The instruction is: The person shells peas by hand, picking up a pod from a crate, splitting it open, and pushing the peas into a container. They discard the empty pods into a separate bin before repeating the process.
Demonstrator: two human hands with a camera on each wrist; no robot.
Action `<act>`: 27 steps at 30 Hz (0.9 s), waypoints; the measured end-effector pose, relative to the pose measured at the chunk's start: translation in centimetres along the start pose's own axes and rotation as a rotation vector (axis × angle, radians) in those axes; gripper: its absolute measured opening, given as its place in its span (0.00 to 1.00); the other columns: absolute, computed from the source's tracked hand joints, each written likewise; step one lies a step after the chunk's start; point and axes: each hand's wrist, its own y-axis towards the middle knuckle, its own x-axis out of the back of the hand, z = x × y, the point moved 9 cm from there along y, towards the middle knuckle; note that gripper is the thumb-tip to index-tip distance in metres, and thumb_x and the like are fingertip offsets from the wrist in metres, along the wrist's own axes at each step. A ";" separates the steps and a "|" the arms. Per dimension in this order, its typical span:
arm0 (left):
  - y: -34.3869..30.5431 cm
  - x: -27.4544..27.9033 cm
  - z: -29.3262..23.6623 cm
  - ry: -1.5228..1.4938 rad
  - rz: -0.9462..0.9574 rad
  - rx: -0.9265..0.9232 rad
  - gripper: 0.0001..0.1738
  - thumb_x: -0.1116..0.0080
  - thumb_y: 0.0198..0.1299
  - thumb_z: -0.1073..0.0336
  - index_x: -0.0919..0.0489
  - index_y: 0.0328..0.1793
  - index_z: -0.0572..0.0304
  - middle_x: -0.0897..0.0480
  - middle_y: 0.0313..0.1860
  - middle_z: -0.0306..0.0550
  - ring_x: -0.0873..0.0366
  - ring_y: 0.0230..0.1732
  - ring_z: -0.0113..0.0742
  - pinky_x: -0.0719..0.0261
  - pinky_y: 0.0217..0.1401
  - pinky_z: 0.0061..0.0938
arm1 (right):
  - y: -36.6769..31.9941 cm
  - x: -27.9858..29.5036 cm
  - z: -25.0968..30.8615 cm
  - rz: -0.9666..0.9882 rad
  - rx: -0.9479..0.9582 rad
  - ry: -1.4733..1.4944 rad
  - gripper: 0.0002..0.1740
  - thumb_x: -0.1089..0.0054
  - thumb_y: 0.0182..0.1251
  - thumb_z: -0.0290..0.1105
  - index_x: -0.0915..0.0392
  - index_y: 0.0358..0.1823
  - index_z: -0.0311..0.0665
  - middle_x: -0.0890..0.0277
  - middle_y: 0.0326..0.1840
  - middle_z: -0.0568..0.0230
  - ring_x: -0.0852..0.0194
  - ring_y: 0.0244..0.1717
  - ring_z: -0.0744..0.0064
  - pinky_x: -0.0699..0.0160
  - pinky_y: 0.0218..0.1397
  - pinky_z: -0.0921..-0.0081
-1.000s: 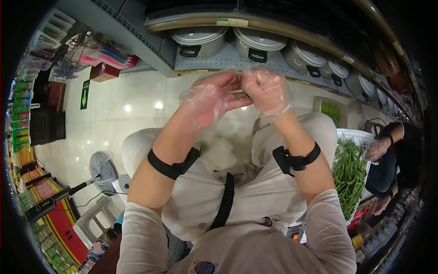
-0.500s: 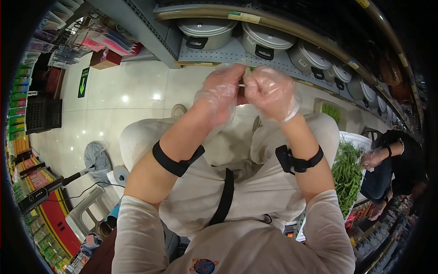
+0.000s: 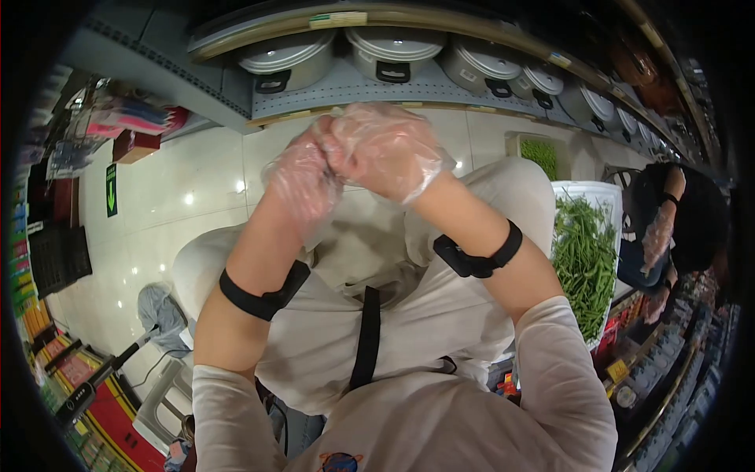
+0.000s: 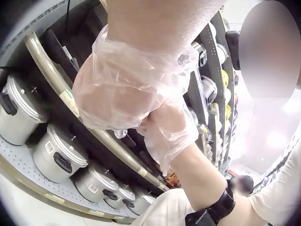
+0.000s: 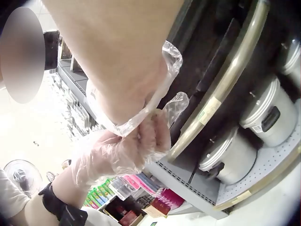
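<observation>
Both hands meet in front of the knees in the head view, each in a thin clear plastic glove. My right hand (image 3: 385,149) lies over the fingers of my left hand (image 3: 303,173), its own fingers bent inward. In the right wrist view the left fingers (image 5: 148,136) are curled close against the right hand. What lies between the fingers is hidden, so I cannot tell what they hold. To the right stands a white tub (image 3: 614,206) heaped with long green vegetable stalks or pods (image 3: 582,271).
Beyond it a shallow tray holds small green pieces (image 3: 539,156). Lidded metal pots (image 3: 393,55) line the low shelf (image 3: 314,102) ahead. Another person's gloved hand (image 3: 659,240) is at the far right. A grey plastic stool (image 3: 161,409) stands at the left.
Both hands have shifted left in the view, along with the whole scene. The right hand has turned over the left. A bit of green seen between the fingers earlier is now hidden.
</observation>
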 end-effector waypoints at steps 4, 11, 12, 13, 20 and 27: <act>0.2 1.8 -0.1 -0.035 -0.058 0.042 0.11 0.53 0.68 0.71 0.25 0.53 0.62 0.18 0.45 0.43 0.17 0.44 0.33 0.14 0.44 0.24 | -0.1 -0.6 -0.1 0.121 -0.013 0.089 0.12 0.50 0.62 0.43 0.19 0.36 0.47 0.19 0.35 0.61 0.20 0.40 0.56 0.20 0.39 0.60; 0.0 -0.6 -0.4 0.215 -0.098 -0.057 0.11 0.48 0.64 0.71 0.24 0.51 0.61 0.19 0.44 0.43 0.18 0.43 0.31 0.14 0.45 0.24 | 0.0 -1.2 -1.0 0.244 -0.111 0.077 0.13 0.51 0.67 0.45 0.20 0.40 0.49 0.20 0.36 0.63 0.21 0.38 0.56 0.21 0.38 0.61; 0.3 -0.9 0.1 0.122 0.037 0.002 0.10 0.48 0.63 0.71 0.24 0.50 0.62 0.19 0.43 0.43 0.19 0.43 0.30 0.15 0.46 0.24 | -0.1 -1.5 -1.2 0.245 -0.108 0.081 0.13 0.51 0.67 0.45 0.20 0.40 0.49 0.20 0.36 0.63 0.21 0.38 0.56 0.21 0.38 0.61; 0.2 -1.6 0.4 0.028 0.171 0.058 0.10 0.47 0.63 0.70 0.24 0.50 0.62 0.20 0.43 0.43 0.20 0.43 0.30 0.16 0.48 0.25 | 0.0 -1.1 -1.0 0.138 -0.035 0.106 0.13 0.51 0.67 0.44 0.20 0.38 0.47 0.20 0.35 0.62 0.21 0.37 0.54 0.21 0.38 0.60; -0.5 -3.5 -1.1 0.507 -0.387 -0.227 0.12 0.54 0.67 0.69 0.25 0.49 0.69 0.21 0.43 0.50 0.19 0.37 0.39 0.17 0.41 0.28 | -1.2 0.2 -5.2 -0.278 -0.386 0.728 0.17 0.50 0.72 0.40 0.24 0.31 0.35 0.23 0.26 0.56 0.21 0.30 0.61 0.22 0.34 0.68; -1.0 -5.3 -1.0 0.527 -0.467 -0.319 0.14 0.52 0.71 0.62 0.24 0.50 0.66 0.21 0.43 0.46 0.21 0.39 0.33 0.20 0.42 0.27 | -2.1 0.5 -6.0 -0.551 -0.506 0.988 0.21 0.58 0.78 0.39 0.28 0.28 0.33 0.35 0.24 0.72 0.41 0.27 0.79 0.39 0.33 0.79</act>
